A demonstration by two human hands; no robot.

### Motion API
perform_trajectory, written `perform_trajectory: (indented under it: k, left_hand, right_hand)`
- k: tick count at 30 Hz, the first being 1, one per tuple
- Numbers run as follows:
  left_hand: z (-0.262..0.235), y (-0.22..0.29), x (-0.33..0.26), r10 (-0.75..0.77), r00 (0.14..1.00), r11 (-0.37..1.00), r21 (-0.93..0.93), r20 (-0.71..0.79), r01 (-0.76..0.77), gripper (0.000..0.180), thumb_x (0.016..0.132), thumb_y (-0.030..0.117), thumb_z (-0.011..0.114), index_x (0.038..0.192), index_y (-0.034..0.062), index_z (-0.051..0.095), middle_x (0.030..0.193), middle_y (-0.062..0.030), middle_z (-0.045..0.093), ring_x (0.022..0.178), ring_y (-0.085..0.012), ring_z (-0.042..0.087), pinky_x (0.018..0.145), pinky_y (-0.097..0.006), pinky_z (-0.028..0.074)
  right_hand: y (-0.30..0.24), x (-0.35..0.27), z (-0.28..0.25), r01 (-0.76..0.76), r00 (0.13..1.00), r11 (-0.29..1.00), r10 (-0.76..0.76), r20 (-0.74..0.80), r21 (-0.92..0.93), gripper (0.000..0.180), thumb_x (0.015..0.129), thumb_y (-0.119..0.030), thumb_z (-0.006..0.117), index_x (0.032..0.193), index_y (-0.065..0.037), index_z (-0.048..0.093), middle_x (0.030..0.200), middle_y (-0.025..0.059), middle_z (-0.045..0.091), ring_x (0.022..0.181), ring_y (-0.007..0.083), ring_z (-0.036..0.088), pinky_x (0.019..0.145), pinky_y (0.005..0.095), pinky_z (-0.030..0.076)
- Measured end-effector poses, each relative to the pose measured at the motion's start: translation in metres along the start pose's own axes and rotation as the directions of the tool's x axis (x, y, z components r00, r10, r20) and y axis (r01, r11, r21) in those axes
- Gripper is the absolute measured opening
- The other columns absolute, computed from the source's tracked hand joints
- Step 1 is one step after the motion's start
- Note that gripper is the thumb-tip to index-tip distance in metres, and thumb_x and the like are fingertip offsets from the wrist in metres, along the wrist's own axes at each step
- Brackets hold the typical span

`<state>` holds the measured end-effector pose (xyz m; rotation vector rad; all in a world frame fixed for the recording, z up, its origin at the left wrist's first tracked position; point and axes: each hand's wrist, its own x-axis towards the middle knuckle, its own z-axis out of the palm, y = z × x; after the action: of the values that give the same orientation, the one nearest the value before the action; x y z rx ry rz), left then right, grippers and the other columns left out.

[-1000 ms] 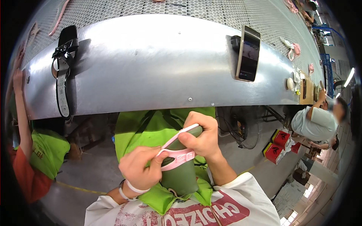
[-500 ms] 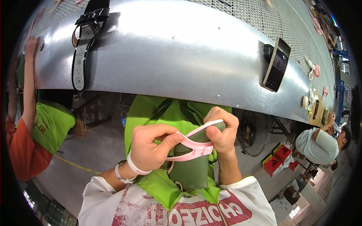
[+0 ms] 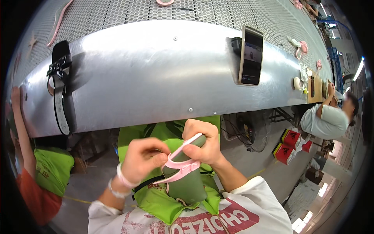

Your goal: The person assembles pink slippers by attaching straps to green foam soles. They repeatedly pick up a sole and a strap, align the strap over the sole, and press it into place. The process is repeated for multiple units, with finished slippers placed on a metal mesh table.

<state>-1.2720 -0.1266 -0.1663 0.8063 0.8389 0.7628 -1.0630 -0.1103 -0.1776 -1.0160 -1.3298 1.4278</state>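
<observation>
In front of my lap is a sandal with a dark green sole (image 3: 187, 189) and a pink strap (image 3: 189, 167) crossing it. My right hand (image 3: 204, 144) is wrapped round the upper end of the sole, its thumb pressed on the green face. At the sole's left edge my left hand (image 3: 144, 160) is closed, with thumb and index finger pinching the pink strap where it meets the edge. Below these fingers a loose strap end sticks out to the left. The left fingertips partly hide the joint of strap and sole.
A metal bench (image 3: 136, 89) spans the area ahead. On it are a black sandal (image 3: 60, 97) at left and a propped phone (image 3: 251, 56) at right. Behind lies a perforated surface (image 3: 218, 15) with pink straps. A fan (image 3: 249, 134) and red boxes (image 3: 286, 146) stand below right. Co-workers sit at both sides.
The view has shifted, so bench and phone appear further left. My left hand has drawn slightly back, and the loose pink strap end now shows beneath it. My right hand keeps its grip.
</observation>
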Motion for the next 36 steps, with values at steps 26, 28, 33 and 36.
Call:
perform_trajectory:
  k: [26, 28, 33, 36]
  left_hand:
    - [-0.014, -0.057, -0.114, -0.054, 0.977, 0.972, 0.215, -0.205, 0.099, 0.016, 0.090, 0.001, 0.060, 0.102, -0.0099, 0.061, 0.093, -0.0141, 0.069, 0.085, -0.0175, 0.068, 0.078, -0.027, 0.055]
    - [-0.019, -0.059, -0.111, 0.063, 0.974, 0.971, 0.239, -0.219, -0.009, 0.012, 0.089, 0.001, 0.062, 0.095, -0.0097, 0.065, 0.084, -0.0138, 0.071, 0.075, -0.0131, 0.068, 0.069, -0.024, 0.054]
    - [-0.023, -0.080, -0.117, 0.134, 0.959, 0.983, 0.155, -0.249, -0.097, 0.019, 0.089, 0.011, 0.067, 0.094, -0.0068, 0.067, 0.078, -0.0131, 0.071, 0.069, -0.0142, 0.069, 0.060, -0.023, 0.053]
    - [-0.029, -0.088, -0.118, 0.014, 0.973, 1.000, -0.010, -0.232, -0.017, 0.018, 0.090, 0.011, 0.066, 0.093, -0.0070, 0.067, 0.076, -0.0116, 0.071, 0.067, -0.0119, 0.067, 0.060, -0.023, 0.053]
  right_hand:
    - [0.036, -0.029, 0.028, -0.303, 0.951, 0.913, 0.269, 0.154, 0.273, 0.035, 0.071, -0.024, 0.072, 0.085, 0.008, 0.070, 0.072, 0.0147, 0.068, 0.068, 0.0130, 0.047, 0.056, 0.0274, 0.037]
    - [0.036, -0.034, 0.036, -0.287, 0.957, 0.906, 0.254, 0.143, 0.310, 0.037, 0.073, -0.027, 0.071, 0.087, 0.007, 0.070, 0.079, 0.0177, 0.071, 0.069, 0.0133, 0.047, 0.058, 0.0277, 0.040]
    - [0.048, -0.038, 0.040, -0.237, 0.965, 0.930, 0.193, 0.176, 0.282, 0.038, 0.077, -0.037, 0.072, 0.088, -0.001, 0.069, 0.085, 0.0183, 0.071, 0.070, 0.0140, 0.043, 0.059, 0.0287, 0.032]
    - [0.055, -0.041, 0.044, -0.208, 0.974, 0.917, 0.162, 0.159, 0.341, 0.038, 0.078, -0.037, 0.072, 0.088, -0.001, 0.069, 0.085, 0.0184, 0.071, 0.069, 0.0144, 0.042, 0.058, 0.0289, 0.031]
